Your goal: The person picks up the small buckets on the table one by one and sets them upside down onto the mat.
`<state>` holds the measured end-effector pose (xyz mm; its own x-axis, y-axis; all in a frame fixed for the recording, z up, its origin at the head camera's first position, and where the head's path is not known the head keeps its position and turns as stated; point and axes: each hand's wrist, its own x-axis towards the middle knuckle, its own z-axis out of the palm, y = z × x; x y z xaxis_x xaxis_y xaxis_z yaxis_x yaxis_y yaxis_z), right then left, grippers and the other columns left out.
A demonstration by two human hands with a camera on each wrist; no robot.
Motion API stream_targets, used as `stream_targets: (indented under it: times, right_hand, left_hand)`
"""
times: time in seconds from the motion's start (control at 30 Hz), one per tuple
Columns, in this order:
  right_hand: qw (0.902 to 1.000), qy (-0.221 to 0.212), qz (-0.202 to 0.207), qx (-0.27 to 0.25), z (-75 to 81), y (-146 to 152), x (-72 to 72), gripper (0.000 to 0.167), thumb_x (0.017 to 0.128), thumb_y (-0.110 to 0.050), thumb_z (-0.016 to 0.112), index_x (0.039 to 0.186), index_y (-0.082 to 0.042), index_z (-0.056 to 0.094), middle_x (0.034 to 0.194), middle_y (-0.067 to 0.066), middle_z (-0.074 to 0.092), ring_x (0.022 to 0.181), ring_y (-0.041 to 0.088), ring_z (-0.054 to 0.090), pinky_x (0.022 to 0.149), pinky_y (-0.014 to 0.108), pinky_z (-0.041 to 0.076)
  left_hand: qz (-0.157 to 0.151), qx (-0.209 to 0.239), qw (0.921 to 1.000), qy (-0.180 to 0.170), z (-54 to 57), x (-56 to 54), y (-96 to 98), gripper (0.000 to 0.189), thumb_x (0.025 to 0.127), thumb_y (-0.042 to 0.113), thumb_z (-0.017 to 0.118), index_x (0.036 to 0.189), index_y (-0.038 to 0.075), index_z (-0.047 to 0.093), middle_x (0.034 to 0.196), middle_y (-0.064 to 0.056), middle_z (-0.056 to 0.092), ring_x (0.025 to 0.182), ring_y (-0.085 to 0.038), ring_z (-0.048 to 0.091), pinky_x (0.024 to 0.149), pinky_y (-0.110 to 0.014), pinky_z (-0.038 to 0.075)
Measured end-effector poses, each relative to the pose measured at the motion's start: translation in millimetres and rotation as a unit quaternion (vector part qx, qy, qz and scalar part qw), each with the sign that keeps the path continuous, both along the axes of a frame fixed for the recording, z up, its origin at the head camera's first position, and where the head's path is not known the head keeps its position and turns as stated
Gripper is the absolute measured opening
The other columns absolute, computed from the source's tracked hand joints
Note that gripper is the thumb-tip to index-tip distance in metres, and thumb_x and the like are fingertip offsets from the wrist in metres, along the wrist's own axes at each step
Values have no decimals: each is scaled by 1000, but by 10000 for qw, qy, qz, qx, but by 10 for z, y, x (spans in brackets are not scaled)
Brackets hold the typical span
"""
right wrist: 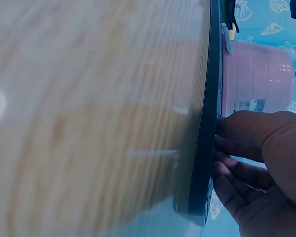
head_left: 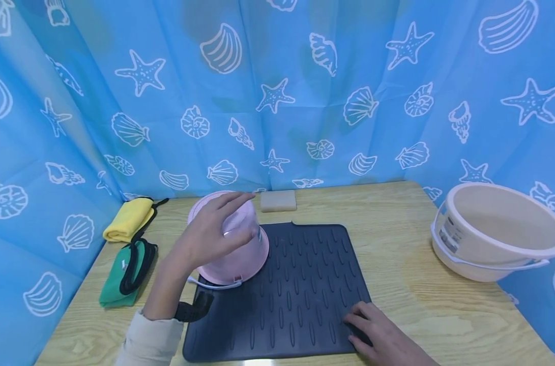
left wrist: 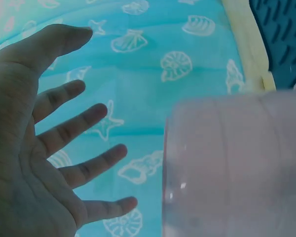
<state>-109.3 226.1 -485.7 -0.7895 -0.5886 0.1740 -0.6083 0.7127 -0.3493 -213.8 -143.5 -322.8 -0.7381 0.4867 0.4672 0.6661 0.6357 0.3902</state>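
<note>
A pink bucket [head_left: 231,254] stands upside down on the left part of a black ridged mat [head_left: 300,315], its pale handle lying at the rim. My left hand [head_left: 217,229] hovers over the bucket's left side in the head view, fingers spread. In the left wrist view, a gap separates those fingers [left wrist: 84,170] from the bucket [left wrist: 237,168]. My right hand [head_left: 378,335] rests at the mat's front right corner. The right wrist view has its loosely bent fingertips [right wrist: 221,168] on the mat's edge [right wrist: 207,123].
At the right of the wooden table [head_left: 410,244] stands a cream bucket [head_left: 469,254], upright with its handle down. A folded yellow cloth [head_left: 128,218] and a green cloth [head_left: 114,279] lie at the left. A beige block [head_left: 278,201] sits behind the mat, before a blue curtain [head_left: 304,101].
</note>
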Motion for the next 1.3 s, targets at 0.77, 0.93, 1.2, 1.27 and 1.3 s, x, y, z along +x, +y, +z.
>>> stream_targets:
  times: [0.77, 0.93, 1.2, 1.27, 1.3]
  right_hand:
    - [9994, -296, -137, 60, 21, -3, 9, 28, 90, -21, 75, 114, -8, 73, 107, -8, 53, 92, 5, 48, 73, 28, 51]
    - [10000, 8, 25, -18, 11, -2, 5, 27, 89, -20, 76, 112, -9, 73, 105, -8, 53, 91, 5, 48, 72, 27, 50]
    - [9997, -12, 251, 2, 51, 4, -26, 24, 90, -21, 75, 112, -9, 73, 105, -8, 54, 91, 5, 49, 73, 28, 50]
    - [9995, -112, 290, 41, 67, 7, -34, 24, 91, -21, 74, 112, -9, 72, 105, -8, 53, 90, 4, 49, 72, 28, 50]
    - [9995, -132, 292, 61, 77, 5, -36, 24, 91, -20, 74, 111, -8, 72, 105, -8, 53, 90, 4, 49, 72, 28, 50]
  left_hand:
    - [168, 584, 9931, -1004, -714, 532, 368, 65, 85, 49, 74, 145, 43, 49, 144, 18, 48, 134, -11, 45, 106, -53, 41]
    - [205, 607, 9852, -1592, -946, 626, 398, 64, 85, 51, 74, 143, 44, 50, 143, 20, 49, 134, -12, 45, 105, -52, 41]
    - [169, 519, 9788, -1974, -1238, 724, 428, 60, 86, 53, 72, 142, 39, 53, 139, 15, 53, 131, -19, 49, 106, -61, 36]
    - [174, 491, 9782, -2012, -1293, 742, 442, 60, 87, 52, 72, 142, 36, 55, 138, 14, 55, 129, -19, 51, 105, -57, 40]
    - [191, 479, 9779, -2025, -1318, 755, 448, 59, 87, 52, 72, 141, 37, 55, 137, 14, 55, 128, -19, 51, 104, -55, 42]
